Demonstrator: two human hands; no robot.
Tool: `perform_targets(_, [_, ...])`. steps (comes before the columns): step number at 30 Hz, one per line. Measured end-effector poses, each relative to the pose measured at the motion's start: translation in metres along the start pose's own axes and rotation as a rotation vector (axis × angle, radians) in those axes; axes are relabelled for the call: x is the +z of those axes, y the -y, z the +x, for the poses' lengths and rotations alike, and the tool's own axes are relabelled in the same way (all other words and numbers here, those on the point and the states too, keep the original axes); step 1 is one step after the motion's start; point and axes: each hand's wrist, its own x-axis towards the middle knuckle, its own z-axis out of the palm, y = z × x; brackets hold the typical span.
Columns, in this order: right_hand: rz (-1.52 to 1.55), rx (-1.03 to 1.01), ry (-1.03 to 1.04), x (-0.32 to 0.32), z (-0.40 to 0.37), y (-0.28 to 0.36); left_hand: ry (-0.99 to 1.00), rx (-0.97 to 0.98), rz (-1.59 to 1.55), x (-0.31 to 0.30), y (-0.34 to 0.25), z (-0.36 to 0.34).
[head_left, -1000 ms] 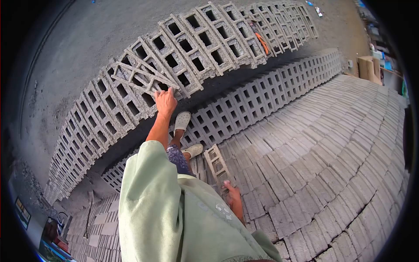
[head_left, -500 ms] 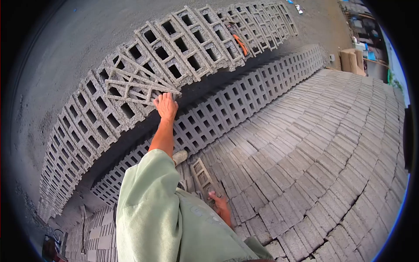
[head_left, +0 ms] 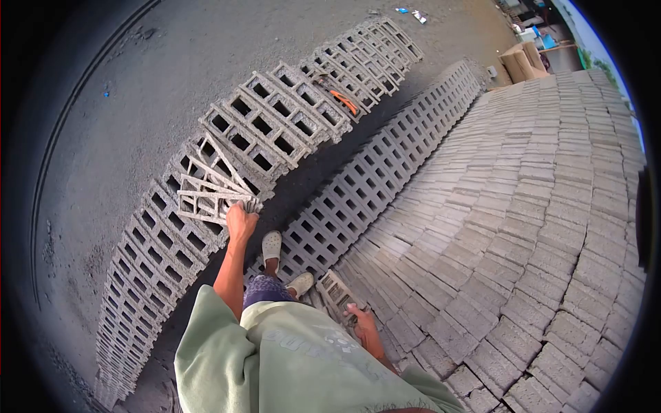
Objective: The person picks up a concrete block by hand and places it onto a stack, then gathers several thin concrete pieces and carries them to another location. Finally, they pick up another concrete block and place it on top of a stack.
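My left hand point(head_left: 241, 219) is closed on the near end of several thin, cement-coated lattice frames point(head_left: 206, 195). They lie fanned out across a row of hollow concrete blocks point(head_left: 261, 124). At my right side, my right hand point(head_left: 363, 323) has its fingers curled at the near end of another lattice frame point(head_left: 336, 292), beside the stacked blocks. Part of that grip is hidden. An orange-handled tool point(head_left: 344, 102) rests farther along the hollow-block row; I cannot make out its kind.
A second hollow-block wall point(head_left: 372, 165) runs alongside, with a dark gap between the rows. Tightly stacked blocks point(head_left: 496, 227) fill the right side. My shoes point(head_left: 272, 244) stand by the gap. A cardboard box point(head_left: 523, 63) sits at the far right; grey ground point(head_left: 138, 82) lies left.
The view has shifted, and both my shoes now show. My left hand stays on the fanned frames, which spread slightly differently. My right hand remains at the other frame.
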Motion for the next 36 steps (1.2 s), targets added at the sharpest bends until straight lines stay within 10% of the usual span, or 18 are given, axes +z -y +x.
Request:
perform_targets(5, [0.056,-0.075,0.224,0.017,0.005,0.028,-0.011,-0.189,-0.428,-0.150,-0.050,-0.044])
perform_targets(12, [0.061,-0.253,0.554,0.052,-0.010,0.114,-0.259,-0.441,-1.759,-0.211,-0.045,-0.122])
perform_targets(16, [-0.108,-0.404,0.673,0.078,-0.010,0.165,-0.173,-0.777,-1.885,-0.180,-0.036,-0.178])
perform_targets(23, [-0.134,-0.428,0.710,0.094,-0.007,0.212,-0.271,-0.724,-2.236,-0.109,0.011,-0.269])
perform_targets(36, [-0.239,-0.511,0.198,0.117,-0.013,0.266,-1.562,-0.584,-1.576,-0.244,0.219,-0.527])
